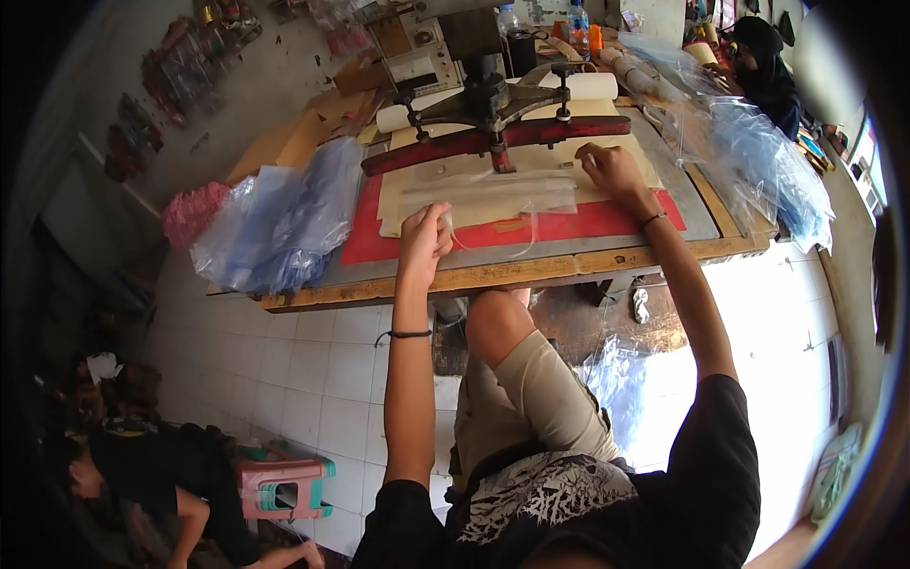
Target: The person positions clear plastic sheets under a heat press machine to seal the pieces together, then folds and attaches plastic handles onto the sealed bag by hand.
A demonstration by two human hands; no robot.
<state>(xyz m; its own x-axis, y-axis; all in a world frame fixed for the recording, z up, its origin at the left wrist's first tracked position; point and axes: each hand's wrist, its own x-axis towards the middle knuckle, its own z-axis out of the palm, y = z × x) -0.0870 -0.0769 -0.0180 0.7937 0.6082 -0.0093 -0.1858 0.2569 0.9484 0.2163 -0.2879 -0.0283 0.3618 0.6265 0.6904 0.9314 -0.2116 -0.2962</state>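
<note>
Clear plastic pinched in left hand; right hand half-open; shirt print unreadable

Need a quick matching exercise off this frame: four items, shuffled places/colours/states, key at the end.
Items
1. Left hand
2. Right hand
3. Red mat
4. Plastic stool

Places, colours or states
A. Pink and green, on the tiled floor
B. Just in front of the right part of the curved red bar
C. Lying flat, partly covered by a cream sheet
D. Near the table's wooden front edge, fingers curled

Pairs: 1-D, 2-B, 3-C, 4-A
</note>
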